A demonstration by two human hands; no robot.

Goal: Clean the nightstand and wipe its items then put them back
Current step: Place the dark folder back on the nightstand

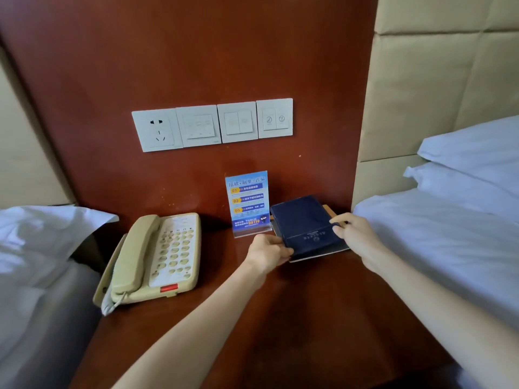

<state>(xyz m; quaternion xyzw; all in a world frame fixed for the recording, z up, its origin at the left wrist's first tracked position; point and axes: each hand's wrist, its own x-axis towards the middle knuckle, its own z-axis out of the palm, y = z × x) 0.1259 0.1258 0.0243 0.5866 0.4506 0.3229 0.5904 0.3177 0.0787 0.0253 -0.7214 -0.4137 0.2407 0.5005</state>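
Note:
A dark blue box [304, 223] sits at the back right of the reddish wooden nightstand [224, 318], on top of a flat tray whose edge shows beneath it. My left hand [268, 252] grips the box's near left corner. My right hand [356, 230] holds its right edge, fingers curled over the top. Just left of the box stands a blue printed sign in a clear acrylic holder [247, 202]. A beige corded telephone [157, 256] lies on the left half of the nightstand, handset in its cradle.
A wood wall panel behind the nightstand carries a socket and switch plates [213, 124]. White bedding and pillows flank it: one bed at the left [36, 262], another at the right [449, 234] below a padded headboard [438, 74].

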